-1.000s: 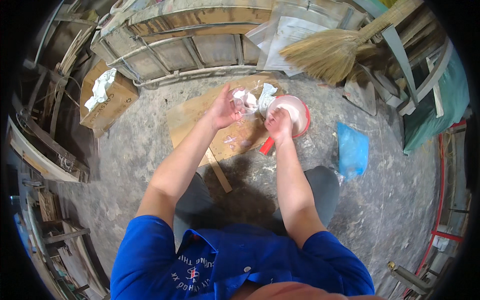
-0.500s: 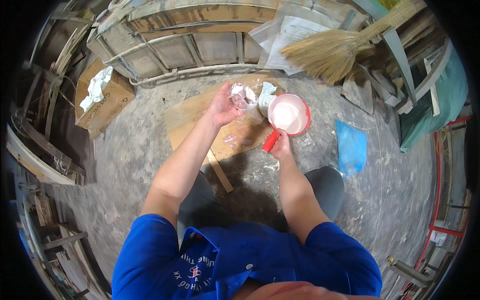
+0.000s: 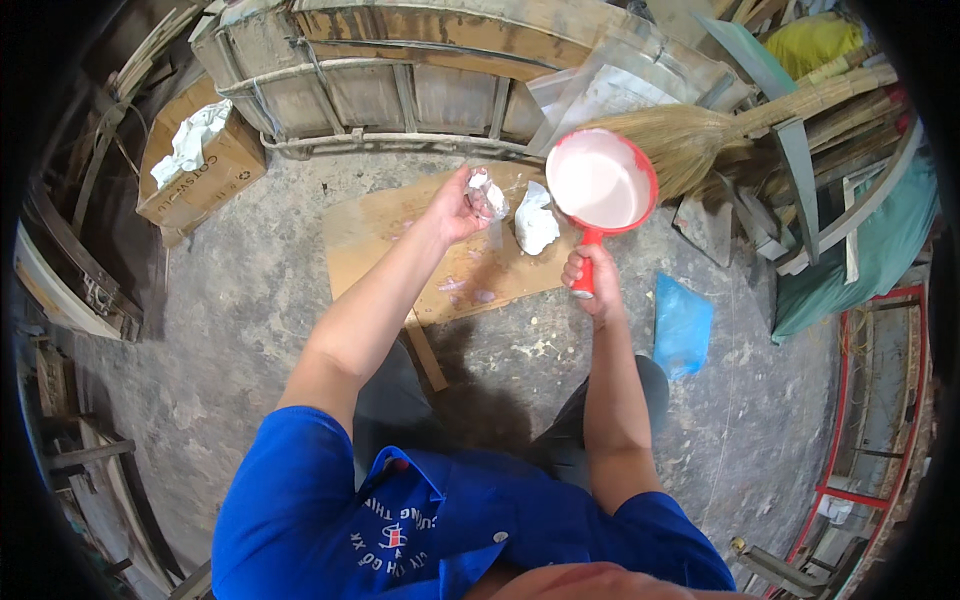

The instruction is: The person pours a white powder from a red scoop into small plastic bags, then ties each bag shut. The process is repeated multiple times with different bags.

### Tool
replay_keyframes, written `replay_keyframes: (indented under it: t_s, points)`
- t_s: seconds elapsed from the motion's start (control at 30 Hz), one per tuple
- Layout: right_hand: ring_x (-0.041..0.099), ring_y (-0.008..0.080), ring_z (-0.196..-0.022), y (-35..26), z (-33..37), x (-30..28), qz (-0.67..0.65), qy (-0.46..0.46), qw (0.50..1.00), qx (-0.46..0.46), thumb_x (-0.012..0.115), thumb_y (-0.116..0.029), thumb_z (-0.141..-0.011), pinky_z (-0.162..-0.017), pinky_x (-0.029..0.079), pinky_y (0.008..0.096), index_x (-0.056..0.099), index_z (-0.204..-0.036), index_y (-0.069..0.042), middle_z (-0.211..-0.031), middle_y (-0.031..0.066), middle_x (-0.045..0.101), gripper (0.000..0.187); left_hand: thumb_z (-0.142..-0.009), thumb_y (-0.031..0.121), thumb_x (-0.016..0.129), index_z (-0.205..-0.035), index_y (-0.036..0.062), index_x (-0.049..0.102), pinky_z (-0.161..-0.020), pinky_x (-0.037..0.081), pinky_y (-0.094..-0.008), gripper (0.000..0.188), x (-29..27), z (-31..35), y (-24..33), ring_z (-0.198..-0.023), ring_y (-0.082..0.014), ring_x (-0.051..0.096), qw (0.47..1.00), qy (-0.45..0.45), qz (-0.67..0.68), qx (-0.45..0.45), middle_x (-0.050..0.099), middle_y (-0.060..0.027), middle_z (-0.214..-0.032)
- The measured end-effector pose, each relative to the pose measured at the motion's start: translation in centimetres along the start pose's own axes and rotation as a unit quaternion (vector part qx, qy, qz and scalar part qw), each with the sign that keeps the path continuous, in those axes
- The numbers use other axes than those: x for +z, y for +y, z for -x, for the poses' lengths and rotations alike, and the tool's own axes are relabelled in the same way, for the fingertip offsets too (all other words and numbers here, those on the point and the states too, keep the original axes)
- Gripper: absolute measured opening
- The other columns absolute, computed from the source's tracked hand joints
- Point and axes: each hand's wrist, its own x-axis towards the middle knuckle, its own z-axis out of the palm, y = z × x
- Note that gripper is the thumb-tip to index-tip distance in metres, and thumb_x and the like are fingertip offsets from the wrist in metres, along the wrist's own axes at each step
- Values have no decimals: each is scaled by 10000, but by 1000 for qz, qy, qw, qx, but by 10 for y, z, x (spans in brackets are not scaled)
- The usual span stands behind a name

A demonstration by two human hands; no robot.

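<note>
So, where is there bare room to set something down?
Bare floor shows left of the cardboard sheet, toward the cardboard box, and right of the blue bag, toward the red-edged frame. It is crowded around the white bundle, between the left hand and the red-handled pan, and at upper right around the broom.

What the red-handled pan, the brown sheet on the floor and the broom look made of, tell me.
Red-handled pan: perhaps plastic, perhaps coated metal; its smooth-looking red finish fits either.
Brown sheet: probably cardboard, matte, judging by its flat, tan, stained surface.
Broom: most likely dry plant fibre, unpolished, given the fine straw-coloured strands.
</note>
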Motion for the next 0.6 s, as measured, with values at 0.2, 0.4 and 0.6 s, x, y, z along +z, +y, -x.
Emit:
replay_keyframes:
  t_s: [0.2,0.4,0.6]
  points:
    - [398,109,-410,-61,20,31,59,-73,996,-9,505,-72,-792,-380,345,260,460,-934,-52,-579,20,421,151,-909,502,410,-999,184,554,-530,343,-259,361,5,-15,-11,-552,-100,361,999,-27,27,4,447,27,-697]
    - [432,110,-396,-48,28,37,257,19,961,-95,520,-60,-776,-360,357,237,463,-925,-45,-575,28,461,160,-902,518,410,-1085,175,530,-529,356,-251,406,24,-16,-33,-576,-104,400,999,-37,8,1,494,15,-748]
    - [448,106,-404,-52,31,40,320,30,939,-124,519,-40,-768,-371,378,236,467,-911,-26,-585,30,487,153,-914,528,354,-1102,167,515,-528,356,-252,439,21,-24,-44,-597,-123,403,999,-49,-10,5,501,-9,-773]
